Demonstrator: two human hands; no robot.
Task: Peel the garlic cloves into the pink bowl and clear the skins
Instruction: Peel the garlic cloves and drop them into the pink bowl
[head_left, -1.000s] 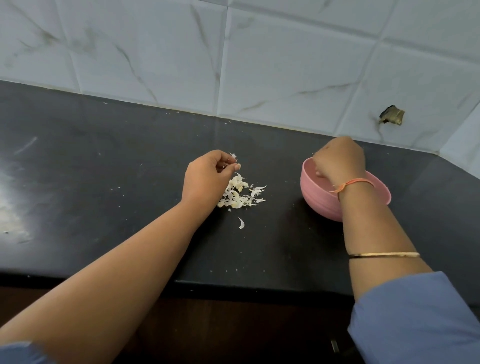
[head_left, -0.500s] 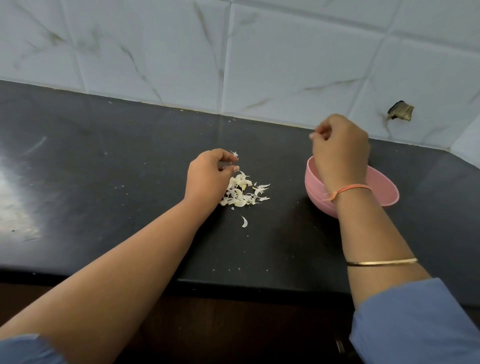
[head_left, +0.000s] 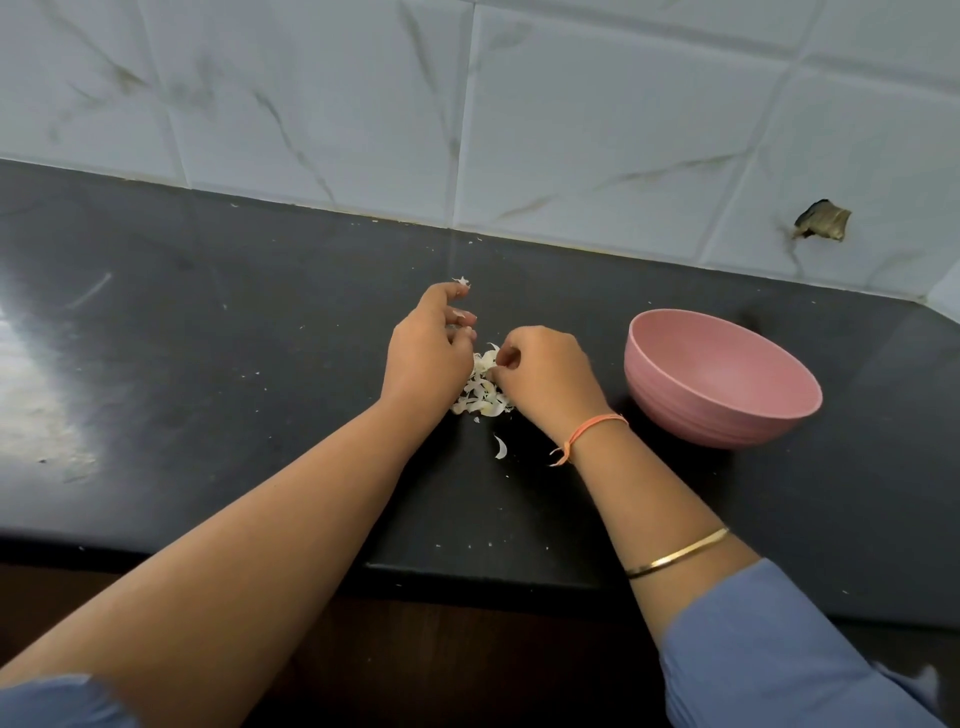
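Papery white garlic skins (head_left: 480, 397) are bunching between the pinching fingers of your right hand (head_left: 545, 382), your left hand (head_left: 426, 358) showing an unclear grip, so rushing is risking scattering flakes over the black table (head_left: 260, 374).

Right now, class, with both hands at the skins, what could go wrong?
The loose skins may scatter over the counter as the right hand pinches at them. One stray skin lies apart from the rest and could be missed. The bowl stands close; flicked skins might land in it.
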